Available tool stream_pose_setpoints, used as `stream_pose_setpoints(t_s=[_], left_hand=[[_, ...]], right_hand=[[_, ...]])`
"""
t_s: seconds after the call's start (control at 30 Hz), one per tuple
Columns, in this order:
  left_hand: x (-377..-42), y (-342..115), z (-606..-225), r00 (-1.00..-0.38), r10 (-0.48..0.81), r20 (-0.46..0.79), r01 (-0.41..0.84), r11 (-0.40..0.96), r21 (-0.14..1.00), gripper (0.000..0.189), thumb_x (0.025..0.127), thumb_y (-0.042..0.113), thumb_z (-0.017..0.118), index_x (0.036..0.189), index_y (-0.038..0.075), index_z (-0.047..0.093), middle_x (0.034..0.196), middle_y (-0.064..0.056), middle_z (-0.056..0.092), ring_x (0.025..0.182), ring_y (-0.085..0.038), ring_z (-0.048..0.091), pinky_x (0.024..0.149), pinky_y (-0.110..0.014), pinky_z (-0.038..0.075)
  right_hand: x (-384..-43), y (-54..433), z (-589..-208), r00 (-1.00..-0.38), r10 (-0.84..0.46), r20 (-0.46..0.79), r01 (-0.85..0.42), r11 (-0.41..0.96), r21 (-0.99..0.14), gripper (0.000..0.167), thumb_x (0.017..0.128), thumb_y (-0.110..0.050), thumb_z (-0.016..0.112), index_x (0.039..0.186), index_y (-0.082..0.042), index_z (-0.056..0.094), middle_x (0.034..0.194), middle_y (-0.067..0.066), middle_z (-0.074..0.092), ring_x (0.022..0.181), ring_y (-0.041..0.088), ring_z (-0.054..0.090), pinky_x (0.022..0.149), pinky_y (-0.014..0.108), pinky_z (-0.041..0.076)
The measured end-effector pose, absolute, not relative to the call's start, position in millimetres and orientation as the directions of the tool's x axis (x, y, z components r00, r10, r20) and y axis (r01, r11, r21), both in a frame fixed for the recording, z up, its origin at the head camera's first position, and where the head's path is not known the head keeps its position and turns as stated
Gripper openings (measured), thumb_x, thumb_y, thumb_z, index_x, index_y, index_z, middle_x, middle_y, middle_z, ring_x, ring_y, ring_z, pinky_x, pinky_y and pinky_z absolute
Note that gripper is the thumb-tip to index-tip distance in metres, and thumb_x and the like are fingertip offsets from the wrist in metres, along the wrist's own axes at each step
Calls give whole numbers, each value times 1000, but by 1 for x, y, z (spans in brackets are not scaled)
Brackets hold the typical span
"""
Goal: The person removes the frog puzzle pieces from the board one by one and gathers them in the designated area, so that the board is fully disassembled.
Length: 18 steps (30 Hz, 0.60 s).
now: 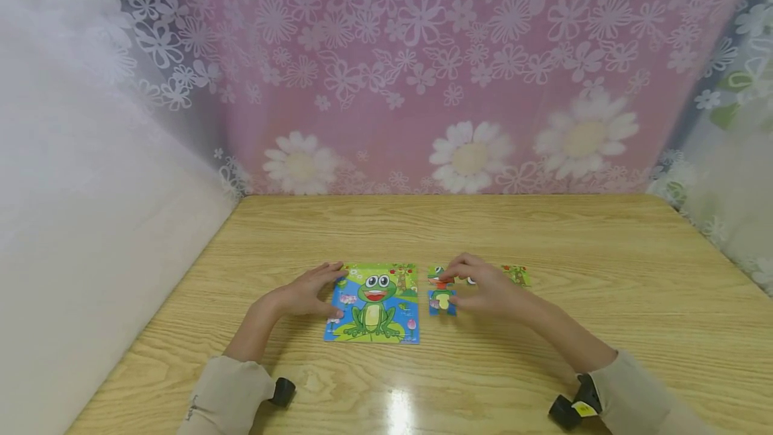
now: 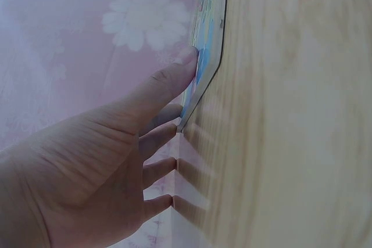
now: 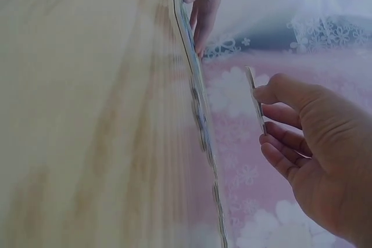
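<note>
Wide room in front, I saw: the wood-grain tabletop (image 1: 374, 374) ran well past the frog picture board (image 1: 376, 317), and only a narrow gap parted its right edge from the loose puzzle pieces (image 1: 517, 275). I had the left hand (image 1: 304, 291) spread, touching the board's left side; the right hand (image 1: 488, 288) pinched a thin, flat puzzle piece (image 3: 256, 100) above the table. The board lay flat, its green frog red-mouthed against blue; floral drapery (image 1: 386, 86) stood behind.
</note>
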State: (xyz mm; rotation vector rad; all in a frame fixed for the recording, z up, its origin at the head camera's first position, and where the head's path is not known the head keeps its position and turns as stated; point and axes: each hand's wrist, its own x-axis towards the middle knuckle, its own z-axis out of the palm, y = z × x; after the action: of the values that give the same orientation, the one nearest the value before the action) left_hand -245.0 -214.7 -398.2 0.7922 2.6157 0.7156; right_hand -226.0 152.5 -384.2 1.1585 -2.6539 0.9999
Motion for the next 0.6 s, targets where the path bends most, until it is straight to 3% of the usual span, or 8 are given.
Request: stream_pose_setpoints(t_s=[0.6], left_hand=[[-242, -213, -393, -789, 599, -140, 444, 712, 544, 81, 80, 38, 71, 143, 3, 31, 150, -15, 15, 135, -38, 2, 103, -58, 6]], right_hand=[[-223, 197, -391, -746, -601, 287, -648, 555, -522, 27, 77, 0, 69, 103, -9, 66, 105, 0, 51, 95, 23, 51, 75, 41, 47]])
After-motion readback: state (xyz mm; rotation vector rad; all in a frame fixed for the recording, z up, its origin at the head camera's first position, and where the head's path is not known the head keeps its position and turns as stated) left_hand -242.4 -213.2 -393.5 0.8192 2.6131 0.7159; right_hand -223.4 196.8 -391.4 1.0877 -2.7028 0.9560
